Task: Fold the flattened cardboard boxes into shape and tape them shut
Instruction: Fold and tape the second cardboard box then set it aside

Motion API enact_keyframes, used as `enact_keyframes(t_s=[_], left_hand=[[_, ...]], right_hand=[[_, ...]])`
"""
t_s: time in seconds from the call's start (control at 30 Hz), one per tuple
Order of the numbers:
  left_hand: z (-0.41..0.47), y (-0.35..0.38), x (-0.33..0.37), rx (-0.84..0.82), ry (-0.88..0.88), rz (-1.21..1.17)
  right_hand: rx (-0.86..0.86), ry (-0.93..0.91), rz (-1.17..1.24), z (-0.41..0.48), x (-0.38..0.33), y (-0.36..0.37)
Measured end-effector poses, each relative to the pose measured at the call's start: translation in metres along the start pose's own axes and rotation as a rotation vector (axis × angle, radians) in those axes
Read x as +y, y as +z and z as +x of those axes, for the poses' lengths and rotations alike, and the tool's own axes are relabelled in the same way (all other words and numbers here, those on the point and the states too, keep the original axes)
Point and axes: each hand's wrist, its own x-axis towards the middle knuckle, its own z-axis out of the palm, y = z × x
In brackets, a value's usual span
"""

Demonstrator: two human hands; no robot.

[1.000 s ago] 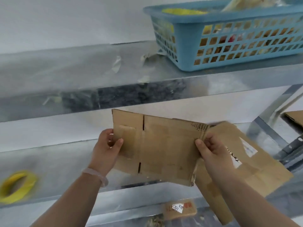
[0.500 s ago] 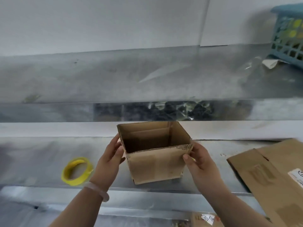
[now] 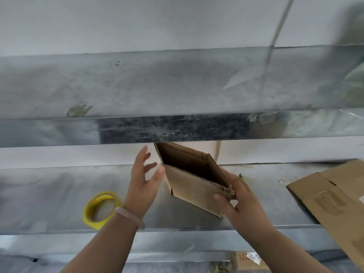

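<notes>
Right hand [image 3: 239, 196] pinches the skewed box [image 3: 194, 186] by its corner to steady it; left hand [image 3: 144, 174], fingers spread, nudges it square.

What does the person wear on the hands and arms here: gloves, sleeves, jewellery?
There are no gloves on the left hand or the right hand. No sleeve shows as far as the picture's edge. The left wrist carries one pale, smooth, round bracelet. I can see no ring and no watch.
</notes>
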Motion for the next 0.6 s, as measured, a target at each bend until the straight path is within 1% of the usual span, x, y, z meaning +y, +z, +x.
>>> enact_keyframes(t_s=[0.03, 0.07, 0.13, 0.2, 0.23, 0.37, 0.47, 0.6], left_hand=[[0.007, -0.002, 0.002, 0.02, -0.031, -0.006], [0.015, -0.004, 0.005, -0.001, -0.066, 0.006], [0.025, -0.006, 0.01, -0.118, -0.105, 0.04], [0.029, -0.003, 0.01, -0.222, -0.087, 0.069], [0.029, -0.001, 0.009, -0.242, -0.071, 0.081], [0.033, -0.001, 0.002, -0.202, -0.083, 0.046], [0.037, 0.001, 0.005, -0.242, -0.083, -0.006], [0.039, 0.01, 0.01, -0.267, -0.055, 0.02]], right_hand=[[0.015, 0.021, 0.017, 0.0, 0.0, 0.0], [0.025, 0.046, 0.019, 0.001, 0.001, 0.0], [0.032, 0.076, -0.008, 0.002, 0.001, -0.001], [0.037, 0.07, -0.014, 0.004, 0.001, -0.002], [0.042, 0.074, -0.004, 0.005, 0.001, -0.002], [0.064, 0.114, 0.091, 0.01, 0.007, -0.005], [0.078, 0.099, 0.128, 0.009, 0.012, -0.007], [0.106, 0.123, 0.19, 0.008, 0.014, -0.01]])
